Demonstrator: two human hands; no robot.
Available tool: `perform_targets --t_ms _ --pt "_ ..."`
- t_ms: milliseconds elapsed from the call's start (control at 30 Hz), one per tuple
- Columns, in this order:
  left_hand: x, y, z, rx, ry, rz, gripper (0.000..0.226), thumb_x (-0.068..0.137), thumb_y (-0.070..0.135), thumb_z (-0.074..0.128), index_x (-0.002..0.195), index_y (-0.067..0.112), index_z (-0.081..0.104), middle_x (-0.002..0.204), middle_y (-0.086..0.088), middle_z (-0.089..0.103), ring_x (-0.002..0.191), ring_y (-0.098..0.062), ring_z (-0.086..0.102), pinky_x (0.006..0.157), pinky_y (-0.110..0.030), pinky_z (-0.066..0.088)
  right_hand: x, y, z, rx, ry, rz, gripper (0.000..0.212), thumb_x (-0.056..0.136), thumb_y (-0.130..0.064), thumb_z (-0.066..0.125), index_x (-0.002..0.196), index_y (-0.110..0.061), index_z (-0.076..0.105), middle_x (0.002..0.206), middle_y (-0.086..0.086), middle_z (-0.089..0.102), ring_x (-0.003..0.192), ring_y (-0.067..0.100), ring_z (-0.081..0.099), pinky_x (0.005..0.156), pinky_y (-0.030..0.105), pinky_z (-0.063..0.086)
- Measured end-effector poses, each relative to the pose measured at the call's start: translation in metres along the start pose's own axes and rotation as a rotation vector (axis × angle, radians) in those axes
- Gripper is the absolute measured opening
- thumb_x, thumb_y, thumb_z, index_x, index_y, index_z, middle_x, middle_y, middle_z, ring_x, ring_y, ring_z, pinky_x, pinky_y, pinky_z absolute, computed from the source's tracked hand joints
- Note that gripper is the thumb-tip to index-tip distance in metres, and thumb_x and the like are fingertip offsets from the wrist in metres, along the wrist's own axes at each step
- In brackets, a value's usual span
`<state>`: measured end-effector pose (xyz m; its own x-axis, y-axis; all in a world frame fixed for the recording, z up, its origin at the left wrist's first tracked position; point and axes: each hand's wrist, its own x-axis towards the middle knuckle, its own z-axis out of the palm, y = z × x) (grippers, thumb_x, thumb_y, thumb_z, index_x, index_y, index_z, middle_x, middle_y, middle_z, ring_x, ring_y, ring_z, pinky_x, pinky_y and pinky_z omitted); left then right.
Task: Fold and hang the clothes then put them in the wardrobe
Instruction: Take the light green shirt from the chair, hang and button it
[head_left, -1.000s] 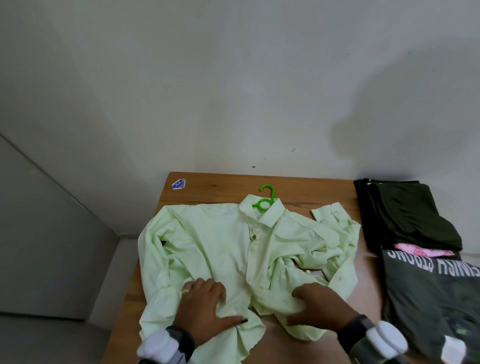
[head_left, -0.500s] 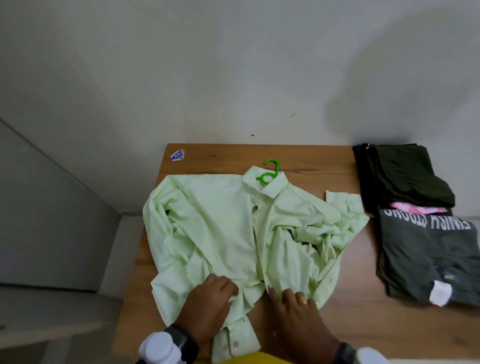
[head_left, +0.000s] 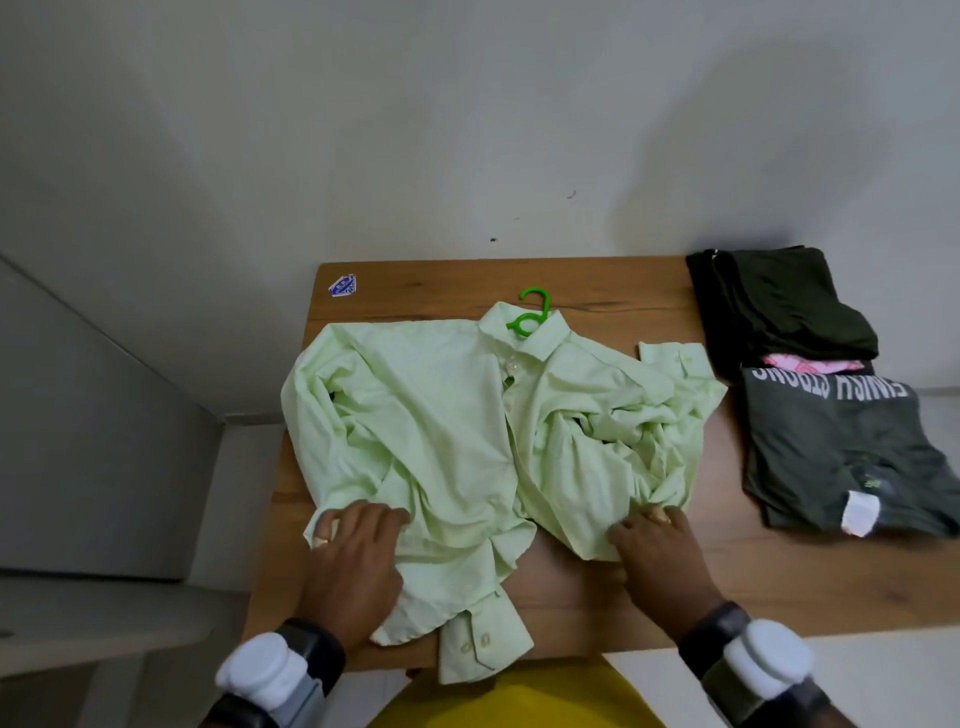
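Observation:
A crumpled light green shirt (head_left: 447, 426) lies front up on the wooden table (head_left: 727, 587), collar away from me. The hook of a green hanger (head_left: 532, 314) sticks out of the collar. My left hand (head_left: 353, 566) rests flat on the shirt's lower left hem with its fingers spread. My right hand (head_left: 660, 556) presses on the lower right hem, and a fold of cloth covers its fingertips. The right sleeve is bunched up on the shirt's right side. One buttoned cuff (head_left: 483, 649) hangs over the table's near edge.
At the table's right end lie folded dark green trousers (head_left: 784, 301), a pink garment (head_left: 800, 362) and a dark grey T-shirt with white lettering (head_left: 852, 457). A blue sticker (head_left: 343, 286) marks the far left corner. A white wall stands right behind the table.
Both hands have moved apart along the shirt's lower hem, the left one leftward and the right one rightward. The shirt's lower part is spread wider, and the view has tilted down.

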<state>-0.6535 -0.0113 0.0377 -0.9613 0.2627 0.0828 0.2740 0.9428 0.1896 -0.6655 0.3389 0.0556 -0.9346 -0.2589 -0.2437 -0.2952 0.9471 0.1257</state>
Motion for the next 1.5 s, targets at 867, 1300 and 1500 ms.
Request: perform_targets --t_ms 867,1300,1500 --pt "-0.013 0.134 -0.005 -0.230 -0.597 -0.179 0.026 0.084 0.062 0.052 0.085 0.037 0.061 0.067 0.017 0.047 0.079 -0.002 0.054 0.054 -0.014 0.028 -0.028 -0.019 0.016 0.413 0.110 -0.214 0.026 0.077 -0.044 0.052 0.059 -0.025 0.053 0.055 -0.010 0.041 0.040 0.009 0.043 0.037 0.016 0.013" --pt "-0.012 0.145 0.036 -0.148 -0.350 -0.403 0.023 0.094 0.037 0.050 0.098 0.025 0.069 0.093 0.011 0.054 0.093 -0.011 0.060 0.067 -0.022 0.034 -0.019 -0.030 0.002 0.680 -0.040 -0.134 0.016 0.084 -0.032 0.061 0.088 -0.018 0.066 0.071 -0.011 0.056 0.067 0.008 0.052 0.054 0.013 0.030" --pt "-0.014 0.141 0.029 -0.544 -0.298 -0.422 0.006 0.081 0.040 0.065 0.075 0.037 0.065 0.085 0.012 0.064 0.079 -0.004 0.059 0.074 -0.027 0.050 -0.026 -0.047 0.000 1.174 -0.221 0.018 0.008 0.083 -0.017 0.071 0.081 -0.010 0.075 0.059 -0.012 0.061 0.057 -0.002 0.059 0.059 0.011 0.043"
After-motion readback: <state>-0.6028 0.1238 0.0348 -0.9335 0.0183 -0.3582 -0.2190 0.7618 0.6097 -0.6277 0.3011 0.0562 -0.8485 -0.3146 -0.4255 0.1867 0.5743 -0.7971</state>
